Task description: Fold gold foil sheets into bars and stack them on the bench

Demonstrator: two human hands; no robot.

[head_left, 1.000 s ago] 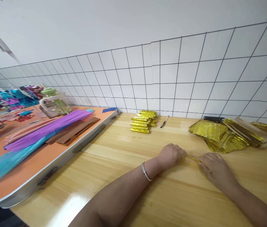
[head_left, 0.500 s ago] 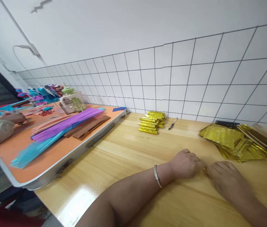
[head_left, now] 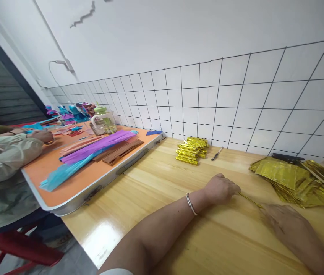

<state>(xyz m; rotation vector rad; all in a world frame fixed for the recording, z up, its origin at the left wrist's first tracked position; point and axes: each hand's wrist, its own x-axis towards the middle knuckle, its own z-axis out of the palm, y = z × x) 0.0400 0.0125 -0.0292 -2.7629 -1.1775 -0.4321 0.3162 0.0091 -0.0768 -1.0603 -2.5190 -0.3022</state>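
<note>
A thin gold foil strip (head_left: 250, 199) stretches just above the wooden table (head_left: 150, 187) between my two hands. My left hand (head_left: 221, 190), a bangle at its wrist, pinches the strip's left end. The right end is at the fingertips of my right hand (head_left: 285, 221), which is closed on it and slightly blurred. Beyond my left hand lies a stack of folded gold foil pieces (head_left: 189, 151), with a pen (head_left: 217, 153) beside it. A pile of flat gold foil sheets (head_left: 288, 177) sits beyond my right hand.
An orange folding table (head_left: 73, 194) on the left bears purple, blue and brown paper strips (head_left: 101, 147) and a clear jug (head_left: 106, 123). Another person's hand (head_left: 43, 136) works there. A red stool (head_left: 24, 248) stands below. The gridded wall (head_left: 236, 103) bounds the table's back.
My hands have moved apart, and the gold strip now shows between them. The camera view has shifted left, bringing more of the other person and the red stool into view.
</note>
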